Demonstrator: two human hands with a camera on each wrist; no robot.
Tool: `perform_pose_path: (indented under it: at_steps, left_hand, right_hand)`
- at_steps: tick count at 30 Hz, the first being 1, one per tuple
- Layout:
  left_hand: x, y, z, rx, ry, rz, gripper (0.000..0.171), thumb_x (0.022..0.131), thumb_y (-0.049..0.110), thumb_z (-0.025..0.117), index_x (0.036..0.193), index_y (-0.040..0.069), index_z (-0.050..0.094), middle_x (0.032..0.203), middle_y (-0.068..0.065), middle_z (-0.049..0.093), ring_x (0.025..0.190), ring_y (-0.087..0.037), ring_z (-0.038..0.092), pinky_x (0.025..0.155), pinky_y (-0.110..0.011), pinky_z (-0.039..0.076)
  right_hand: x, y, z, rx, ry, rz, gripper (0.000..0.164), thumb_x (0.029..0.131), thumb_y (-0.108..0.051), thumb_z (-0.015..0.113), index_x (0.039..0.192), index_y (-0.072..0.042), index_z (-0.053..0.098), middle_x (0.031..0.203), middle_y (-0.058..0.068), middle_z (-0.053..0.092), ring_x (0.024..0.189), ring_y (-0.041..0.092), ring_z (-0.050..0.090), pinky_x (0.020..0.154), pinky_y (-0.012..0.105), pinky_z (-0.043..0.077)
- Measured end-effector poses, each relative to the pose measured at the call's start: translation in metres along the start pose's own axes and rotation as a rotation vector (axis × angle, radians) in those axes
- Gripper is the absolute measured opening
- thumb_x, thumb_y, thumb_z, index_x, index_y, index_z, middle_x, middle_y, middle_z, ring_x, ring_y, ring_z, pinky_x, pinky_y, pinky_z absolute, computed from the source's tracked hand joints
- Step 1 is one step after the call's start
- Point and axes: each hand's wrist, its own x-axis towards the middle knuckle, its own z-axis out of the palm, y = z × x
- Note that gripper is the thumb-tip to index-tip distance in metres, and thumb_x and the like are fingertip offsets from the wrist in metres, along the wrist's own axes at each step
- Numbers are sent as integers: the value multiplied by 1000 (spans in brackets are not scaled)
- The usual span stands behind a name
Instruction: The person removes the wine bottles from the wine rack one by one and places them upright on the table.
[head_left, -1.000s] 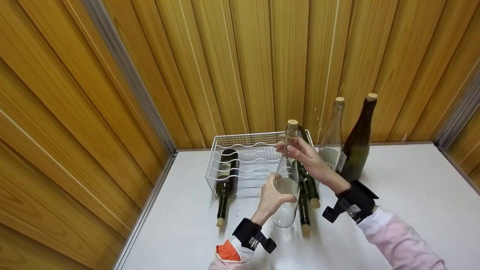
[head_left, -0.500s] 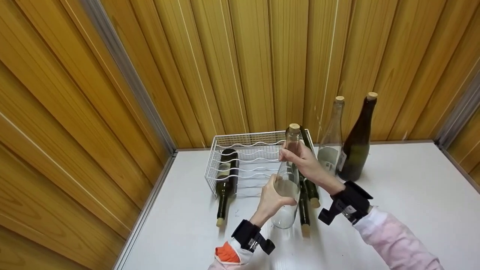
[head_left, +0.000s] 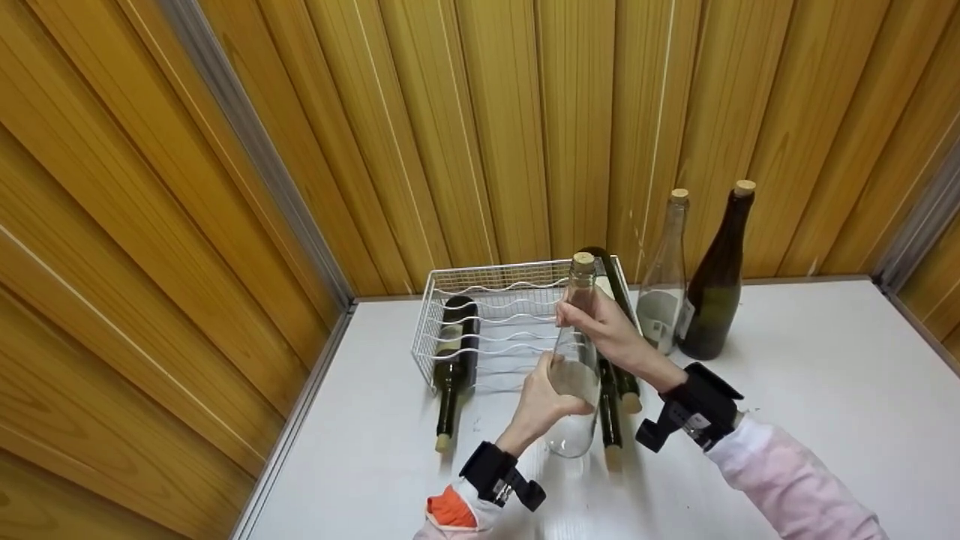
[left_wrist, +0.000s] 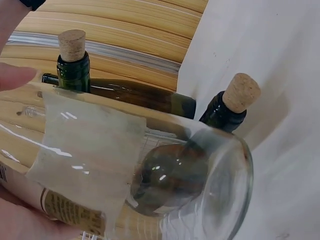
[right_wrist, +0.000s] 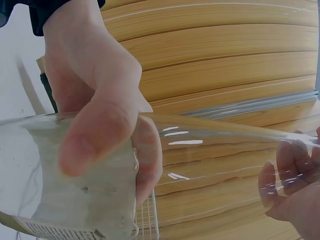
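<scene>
A clear glass bottle (head_left: 574, 382) with a pale label and a cork (head_left: 583, 260) in its mouth stands almost upright in front of the wire rack (head_left: 491, 349). My left hand (head_left: 536, 405) grips its lower body, the thumb across the front near the label. Higher up, my right hand (head_left: 619, 334) is curled round the neck, below the cork. The right wrist view shows the left hand on the labelled body and the right hand (right_wrist: 295, 195) at the narrow end. Seen from the left wrist, the thick glass base points right, with corked dark bottles visible behind it.
In the rack's left end lies a dark green bottle (head_left: 448, 382), neck toward me. More dark bottles (head_left: 610, 412) lie at its right end, partly hidden. To the right stand a corked clear bottle (head_left: 664, 292) and a corked dark bottle (head_left: 709, 307), close to the wooden wall (head_left: 510, 135).
My right hand, looser round the neck a second ago, has lowered and curled round it. The bottle's corked top has come down a little. My left hand stays on the lower body.
</scene>
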Motion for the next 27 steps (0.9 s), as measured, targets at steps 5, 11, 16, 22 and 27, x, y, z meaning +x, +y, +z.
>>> perform_pose_path:
  at_steps: [5, 11, 16, 22, 27]
  left_hand:
    - [-2, -2, -8, -22, -107, 97, 71, 71, 20, 87, 130, 2, 52, 125, -10, 63, 114, -19, 58, 101, -33, 46]
    - [4, -7, -20, -255, -211, 225, 62, 100, 38, 53, 138, -9, 42, 134, -28, 57, 129, -32, 52, 107, -36, 41]
    - [11, -5, -22, -289, -96, 210, 63, 103, 46, 43, 131, -10, 50, 122, -24, 62, 118, -26, 59, 99, -38, 48]
    - [12, -4, -21, -257, -19, 168, 46, 105, 27, 39, 122, -14, 53, 114, -25, 65, 110, -28, 61, 95, -49, 51]
    - [10, -6, -22, -240, 22, 164, 33, 106, 14, 39, 118, -12, 55, 112, -27, 64, 107, -29, 61, 93, -52, 51]
  right_hand:
    - [-2, -4, -1, -18, 6, 17, 3, 101, 3, 48, 102, 6, 50, 84, -9, 60, 82, 3, 58, 79, 20, 51]
    - [-5, -9, -5, 66, 20, 25, 14, 102, 4, 44, 97, -6, 53, 83, -7, 60, 83, 6, 59, 78, 20, 52]
    - [-9, -16, -6, 101, -10, 18, 11, 103, 1, 45, 99, -6, 53, 85, -6, 60, 85, 5, 60, 80, 21, 54]
    - [-18, -26, -9, 120, -53, 20, 9, 105, -3, 45, 102, -6, 53, 86, -6, 61, 84, 5, 59, 79, 21, 54]
    - [-23, -32, -16, 101, -84, 10, 15, 106, -3, 41, 100, -5, 54, 86, -6, 62, 83, 6, 59, 77, 22, 52]
